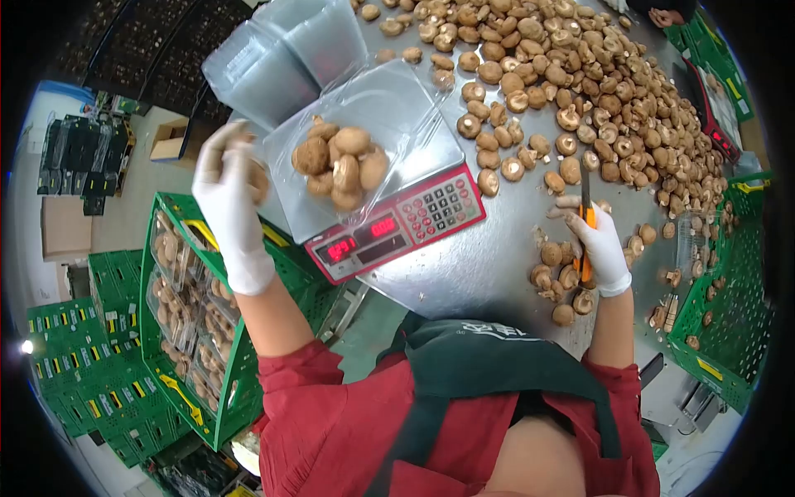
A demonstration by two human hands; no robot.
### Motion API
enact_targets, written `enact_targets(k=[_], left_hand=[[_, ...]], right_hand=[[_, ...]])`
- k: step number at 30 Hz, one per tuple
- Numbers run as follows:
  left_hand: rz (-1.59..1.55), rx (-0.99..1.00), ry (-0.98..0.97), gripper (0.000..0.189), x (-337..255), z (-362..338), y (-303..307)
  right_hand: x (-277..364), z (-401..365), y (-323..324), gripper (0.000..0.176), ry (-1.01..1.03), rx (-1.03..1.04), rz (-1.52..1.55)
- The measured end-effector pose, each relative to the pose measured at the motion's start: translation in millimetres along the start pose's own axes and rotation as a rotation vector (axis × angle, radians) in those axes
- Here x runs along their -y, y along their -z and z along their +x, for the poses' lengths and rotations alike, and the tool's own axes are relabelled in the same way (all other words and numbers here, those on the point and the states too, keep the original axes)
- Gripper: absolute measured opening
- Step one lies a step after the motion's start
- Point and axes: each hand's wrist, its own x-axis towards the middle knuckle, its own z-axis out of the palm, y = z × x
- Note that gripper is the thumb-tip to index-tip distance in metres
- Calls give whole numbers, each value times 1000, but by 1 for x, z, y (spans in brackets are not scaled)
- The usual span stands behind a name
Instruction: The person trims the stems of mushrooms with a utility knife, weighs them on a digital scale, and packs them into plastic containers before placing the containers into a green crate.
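My left hand, in a white glove and a little blurred, is raised beside the scale's left edge. Its fingers curl round a brown mushroom, partly hidden by the hand. To its right, a clear plastic punnet with several mushrooms rests on the red-framed scale, whose red digits are lit. My right hand, also gloved in white, grips a knife by its orange handle, with the blade pointing away from me. Loose mushrooms lie on the table close by this hand.
A large heap of mushrooms covers the far part of the metal table. Stacked clear punnets stand behind the scale. A green crate of filled punnets is at left, another green crate at right. Someone's hand shows at top right.
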Motion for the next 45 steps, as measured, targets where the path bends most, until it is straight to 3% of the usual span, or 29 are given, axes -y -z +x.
enact_targets(k=[3,4,5,7,8,11,12,13,16,19,20,24,25,29,34,39,45], left_hand=[[-880,-62,150,26,78,35,53],[-1106,-42,240,29,93,36,58],[-1154,-149,340,32,98,29,54],[-1324,-171,504,39,95,13,42],[-1380,-74,456,42,104,10,45],[-971,-35,191,42,99,3,36],[-666,-111,40,44,86,-3,29],[-569,-135,0,46,82,-3,26],[-329,-177,-91,47,78,-4,22],[-251,-149,-85,44,86,-2,21],[-275,-143,-75,38,88,-2,18],[-194,-158,-36,30,87,4,13],[-188,-156,-41,30,88,5,13],[-143,-170,-88,31,85,9,17],[-51,-225,-161,33,75,6,24],[-27,-254,-164,33,73,2,25],[-35,-237,-159,31,74,2,20]], right_hand=[[15,9,-35,22,-13,98,21],[26,12,-47,20,-19,163,-110],[23,19,-58,21,87,213,-152],[10,33,-81,22,250,303,-190],[6,40,-93,23,307,346,-183],[18,53,-131,28,205,456,-57],[32,56,-145,29,86,495,-43],[40,57,-157,30,-31,529,-26],[45,59,-187,29,-39,505,-124],[41,62,-207,32,-29,441,-142],[32,67,-215,28,73,389,-104],[35,74,-217,18,93,313,-63],[39,74,-212,17,-19,346,50],[36,82,-181,24,-32,413,54],[33,69,-122,33,-8,327,27],[16,44,-74,31,-61,158,66],[11,23,-66,28,-88,131,23]])
